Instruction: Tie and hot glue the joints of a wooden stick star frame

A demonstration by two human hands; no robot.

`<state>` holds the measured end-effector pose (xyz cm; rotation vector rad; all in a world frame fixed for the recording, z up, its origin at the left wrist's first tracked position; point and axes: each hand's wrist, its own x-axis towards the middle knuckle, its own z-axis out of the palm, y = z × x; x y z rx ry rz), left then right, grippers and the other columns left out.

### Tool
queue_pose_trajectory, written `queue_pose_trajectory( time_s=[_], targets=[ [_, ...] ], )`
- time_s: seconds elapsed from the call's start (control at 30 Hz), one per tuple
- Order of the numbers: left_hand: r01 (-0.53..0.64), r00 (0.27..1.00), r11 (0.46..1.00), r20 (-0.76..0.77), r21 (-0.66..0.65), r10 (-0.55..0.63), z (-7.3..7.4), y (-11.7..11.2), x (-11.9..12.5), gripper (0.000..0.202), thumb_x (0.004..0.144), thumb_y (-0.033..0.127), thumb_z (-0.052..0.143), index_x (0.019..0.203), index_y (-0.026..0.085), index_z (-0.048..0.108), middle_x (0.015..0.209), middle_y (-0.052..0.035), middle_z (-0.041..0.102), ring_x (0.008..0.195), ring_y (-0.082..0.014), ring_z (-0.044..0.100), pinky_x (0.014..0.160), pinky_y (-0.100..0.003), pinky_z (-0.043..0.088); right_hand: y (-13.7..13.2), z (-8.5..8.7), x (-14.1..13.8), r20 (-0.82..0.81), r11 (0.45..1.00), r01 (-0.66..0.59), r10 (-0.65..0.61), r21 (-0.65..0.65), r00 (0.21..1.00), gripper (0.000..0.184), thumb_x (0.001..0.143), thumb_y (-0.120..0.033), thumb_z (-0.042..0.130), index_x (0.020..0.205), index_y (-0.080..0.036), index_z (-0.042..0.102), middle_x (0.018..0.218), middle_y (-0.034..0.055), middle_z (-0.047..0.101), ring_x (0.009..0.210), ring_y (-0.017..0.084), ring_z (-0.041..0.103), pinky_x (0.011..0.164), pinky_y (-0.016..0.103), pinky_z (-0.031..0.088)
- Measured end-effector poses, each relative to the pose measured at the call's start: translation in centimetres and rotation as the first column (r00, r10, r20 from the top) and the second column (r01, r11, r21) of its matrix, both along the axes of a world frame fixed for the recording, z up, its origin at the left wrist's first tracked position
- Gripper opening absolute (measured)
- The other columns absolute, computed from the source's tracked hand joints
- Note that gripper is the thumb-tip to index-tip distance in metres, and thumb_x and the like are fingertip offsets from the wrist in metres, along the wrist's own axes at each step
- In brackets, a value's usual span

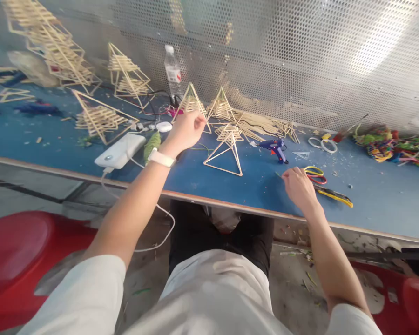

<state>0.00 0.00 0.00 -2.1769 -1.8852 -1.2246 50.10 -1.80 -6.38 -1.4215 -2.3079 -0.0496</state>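
I note my left hand (186, 130) pinched shut beside a stick pyramid (192, 103), right hand (299, 187) pinching a thin stick (278, 175), braced on the table (370, 195).

One blue glue gun (274, 148) lies on the tabletop (195, 182). To its left stand at least six stick pyramids (226, 151), one water bottle (172, 70) and one white power bank (120, 151). To its right lie two white rings (329, 145), one pair of scissors (316, 174) and one heap of coloured strips (391, 144). Two hands flank it: the left hand (186, 130) and the right hand (298, 186).
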Motion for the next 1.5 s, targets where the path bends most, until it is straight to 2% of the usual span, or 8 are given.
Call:
queue_pose_trajectory(
  time_s=[0.17, 0.4, 0.57, 0.77, 0.97, 1.07, 1.2, 1.5],
  targets=[
    [0.156, 0.986, 0.987, 0.061, -0.024, -0.155, -2.1, 4.1, 0.6, 0.026, 0.111, 0.026, 0.059, 0.127, 0.015, 0.076, 0.121, -0.0125, 0.085, 0.102, -0.0214, 0.074, 0.104, -0.038, 0.06, -0.3, 2.9, -3.0, -0.096, 0.991, -0.1, 0.091, -0.088, 0.991, 0.022, 0.117, -0.034, 0.051, 0.115, -0.024, 0.07, 0.112, 0.0153, 0.081, 0.109, 0.036, 0.07, 0.099, 0.05, 0.053],
    [0.336, 0.939, 0.933, -0.026, -0.131, -0.342, -4.3, 3.4, 0.8, 0.031, 0.108, 0.035, 0.065, 0.126, 0.017, 0.082, 0.123, -0.0138, 0.085, 0.11, -0.028, 0.076, 0.109, -0.045, 0.057, 2.6, 6.1, -9.6, -0.281, 0.938, -0.308, 0.256, -0.161, 0.925, 0.015, 0.118, -0.035, 0.051, 0.112, -0.027, 0.062, 0.098, 0.0052, 0.082, 0.079, 0.023, 0.067, 0.083, 0.04, 0.047],
    [0.453, 0.891, 0.878, 0.108, -0.157, -0.44, -3.5, 2.6, 1.3, 0.042, 0.118, 0.045, 0.052, 0.14, 0.021, 0.078, 0.122, -0.0108, 0.087, 0.105, -0.0228, 0.082, 0.095, -0.036, 0.062, 5.6, 4.6, -13.1, -0.464, 0.903, -0.416, 0.325, -0.107, 0.824, 0.022, 0.119, -0.049, 0.049, 0.11, -0.029, 0.053, 0.084, -0.0001, 0.069, 0.076, 0.022, 0.061, 0.08, 0.038, 0.047],
    [0.598, 0.763, 0.8, 0.343, -0.051, -0.548, -3.0, 1.0, 1.9, 0.061, 0.121, 0.069, 0.047, 0.142, 0.022, 0.079, 0.11, -0.0085, 0.083, 0.088, -0.0193, 0.076, 0.082, -0.033, 0.057, 5.0, 1.9, -13.5, -0.611, 0.868, -0.483, 0.323, -0.113, 0.723, 0.044, 0.114, -0.069, 0.046, 0.093, -0.031, 0.043, 0.072, -0.0025, 0.049, 0.068, 0.02, 0.044, 0.067, 0.036, 0.041],
    [0.466, 0.829, 0.868, 0.258, 0.172, -0.496, -3.0, -0.6, 5.2, 0.054, 0.114, 0.067, 0.07, 0.143, 0.022, 0.079, 0.107, -0.0068, 0.082, 0.084, -0.0172, 0.074, 0.079, -0.031, 0.057, 4.4, 1.9, -13.2, -0.682, 0.855, -0.498, 0.277, -0.145, 0.676, 0.052, 0.113, -0.079, 0.045, 0.093, -0.032, 0.04, 0.069, -0.0055, 0.033, 0.062, 0.019, 0.033, 0.06, 0.035, 0.031],
    [0.404, 0.852, 0.866, 0.224, 0.295, -0.474, -2.4, -1.2, 6.5, 0.044, 0.117, 0.059, 0.07, 0.141, 0.024, 0.082, 0.109, -0.0072, 0.082, 0.091, -0.0183, 0.077, 0.079, -0.032, 0.058, 3.9, 2.1, -13.4, -0.68, 0.845, -0.507, 0.27, -0.172, 0.681, 0.053, 0.111, -0.082, 0.054, 0.1, -0.031, 0.05, 0.066, -0.0072, 0.036, 0.059, 0.018, 0.032, 0.06, 0.035, 0.027],
    [0.354, 0.866, 0.889, 0.257, 0.288, -0.428, -1.8, -1.8, 7.1, 0.043, 0.118, 0.063, 0.067, 0.13, 0.027, 0.086, 0.114, -0.0075, 0.081, 0.088, -0.0183, 0.076, 0.079, -0.034, 0.061, 2.9, 2.1, -14.6, -0.588, 0.867, -0.472, 0.302, -0.158, 0.75, 0.05, 0.106, -0.077, 0.074, 0.117, -0.029, 0.066, 0.058, -0.0101, 0.04, 0.056, 0.016, 0.03, 0.062, 0.036, 0.027],
    [0.439, 0.777, 0.849, 0.352, 0.294, -0.523, -1.8, -2.6, 8.2, 0.044, 0.114, 0.069, 0.071, 0.116, 0.027, 0.085, 0.111, -0.0075, 0.08, 0.079, -0.0166, 0.073, 0.07, -0.035, 0.059, 2.4, 1.5, -15.7, -0.488, 0.903, -0.424, 0.343, -0.062, 0.803, 0.039, 0.116, -0.064, 0.064, 0.106, -0.027, 0.072, 0.064, -0.0072, 0.046, 0.058, 0.015, 0.036, 0.065, 0.035, 0.03]
  ],
)
